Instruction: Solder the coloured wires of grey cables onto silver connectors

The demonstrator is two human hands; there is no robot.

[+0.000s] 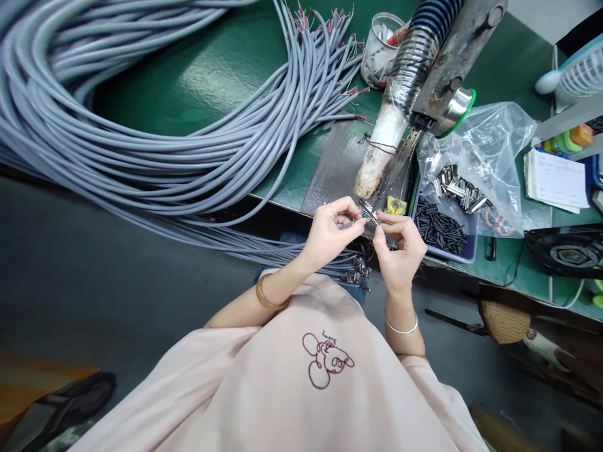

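Observation:
Near the bench edge, my right hand (pixel 398 246) pinches a small metal-and-black connector (pixel 369 212) between thumb and fingers. On the connector's left side, my left hand (pixel 332 230) is closed in a pinch, its fingertips on thin wires (pixel 363 216) too small to make out well. Both hands are close together over the front of a dark metal plate (pixel 325 179). Just beyond them, the stained end of a wrapped white tube (pixel 367 179) points down at the plate. A yellow sponge (pixel 396 206) lies behind my right hand.
Grey cables (pixel 188 154) cover the left of the green bench, with more across my lap. On the right are a blue tray (pixel 466 251) of black sleeves, a plastic bag (pixel 499 144) with connectors, a solder spool (pixel 455 113), a clear cup (pixel 377 56), paper (pixel 560 179) and a black fan (pixel 565 251).

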